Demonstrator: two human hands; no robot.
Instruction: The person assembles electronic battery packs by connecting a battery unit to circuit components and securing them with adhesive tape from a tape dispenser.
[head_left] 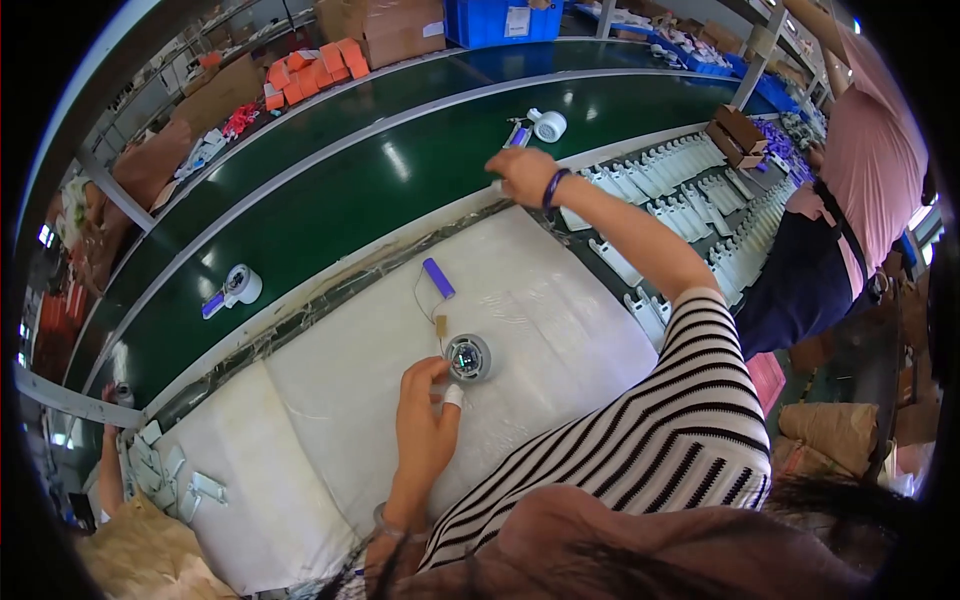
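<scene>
On the pale work mat, my left hand [425, 415] grips the side of a small round white housing [469, 358]. Its top is uncovered, showing a circuit board with a green glow. A thin wire links it to a purple cylindrical battery [438, 278] lying just beyond. White covering wraps my left thumb. My right hand [526, 177] reaches out over the near edge of the green conveyor belt [330, 200], fingers apart, nothing visible in them. Close beyond it on the belt sits another white round housing [548, 125] with a purple battery [518, 137] beside it.
Farther left on the belt stands another white housing [241, 285] with a purple battery. White plastic parts [690, 205] lie in rows at right, beside an open cardboard box [736, 135]. A person in pink [880, 150] stands there. Another person's arm [110, 470] shows at left.
</scene>
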